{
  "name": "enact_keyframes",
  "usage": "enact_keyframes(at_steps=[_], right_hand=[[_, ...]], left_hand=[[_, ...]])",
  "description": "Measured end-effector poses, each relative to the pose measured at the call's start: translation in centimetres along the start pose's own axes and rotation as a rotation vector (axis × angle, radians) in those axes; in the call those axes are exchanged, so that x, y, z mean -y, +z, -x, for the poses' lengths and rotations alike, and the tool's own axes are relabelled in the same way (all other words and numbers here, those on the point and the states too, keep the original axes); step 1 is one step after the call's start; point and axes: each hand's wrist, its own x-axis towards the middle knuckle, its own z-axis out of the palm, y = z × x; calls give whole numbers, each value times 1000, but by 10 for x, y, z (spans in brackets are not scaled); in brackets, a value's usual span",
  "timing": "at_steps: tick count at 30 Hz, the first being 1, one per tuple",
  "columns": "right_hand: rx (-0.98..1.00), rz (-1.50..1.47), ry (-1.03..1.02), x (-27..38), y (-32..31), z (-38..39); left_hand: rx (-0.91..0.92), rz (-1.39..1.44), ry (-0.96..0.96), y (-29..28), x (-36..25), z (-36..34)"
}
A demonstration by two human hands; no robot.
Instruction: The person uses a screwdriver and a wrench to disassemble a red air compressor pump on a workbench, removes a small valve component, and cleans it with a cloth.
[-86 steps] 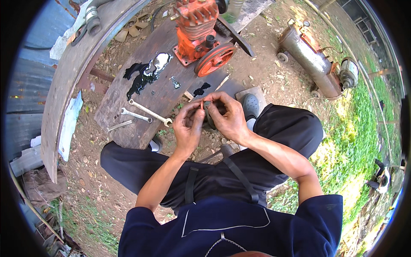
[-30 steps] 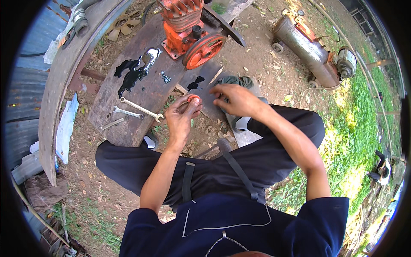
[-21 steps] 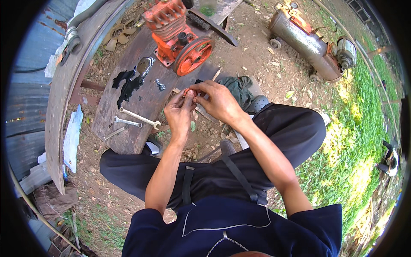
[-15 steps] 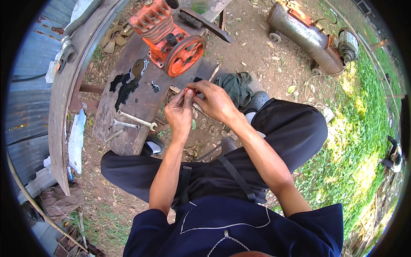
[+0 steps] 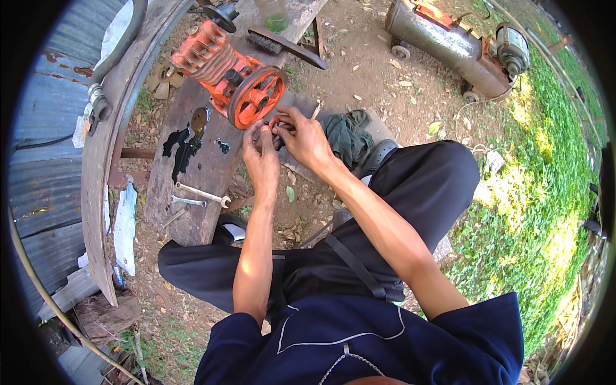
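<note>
Both my hands meet just below the flywheel (image 5: 258, 97) of an orange compressor pump (image 5: 208, 56). Between their fingertips is a small orange-red part (image 5: 274, 122), mostly covered, so its exact kind does not show. My left hand (image 5: 262, 159) pinches it from the left, thumb up. My right hand (image 5: 304, 140) grips it from the right with bent fingers. Something dark shows beneath the fingers; I cannot make out what it is. The pump stands on a worn wooden bench (image 5: 168, 217), its finned cylinder pointing to the upper left.
Spanners (image 5: 203, 194) lie on the bench near black spilled oil (image 5: 181, 149). A wire brush (image 5: 289, 48) rests behind the pump, near a glass jar (image 5: 274, 16). A dark green cloth (image 5: 346, 136) lies right of my hands. A rusty tank (image 5: 443, 51) with a motor (image 5: 511, 50) stands at far right.
The view has shifted a little, moving the pump left and down in the picture. My joined hands have come closer to the flywheel, still holding the small part, and more of its orange-red shows.
</note>
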Motion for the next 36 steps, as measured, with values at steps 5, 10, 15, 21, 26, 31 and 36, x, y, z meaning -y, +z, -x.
enact_keyframes(at_steps=[5, 10, 15, 21, 26, 31, 36], right_hand=[[-123, -214, 75, -11, 9, -5], [-176, -637, 202, -26, 17, -14], [155, -410, 367, -46, 9, -8], [375, 167, 397, -80, 27, 30], [540, -175, 449, -91, 10, 38], [477, -482, 537, -65, 19, 18], [320, 173, 559, -156, 4, 0]], left_hand=[[33, 99, -55, 4, -5, -3], [12, 26, -73, -12, -3, 3], [-47, -6, -150, -32, 33, 17], [-13, 127, -462, -38, 86, 37], [-28, 171, -448, -42, 92, 54], [-156, -118, 156, -70, 35, 39], [-346, -958, 556, -121, -20, 14]])
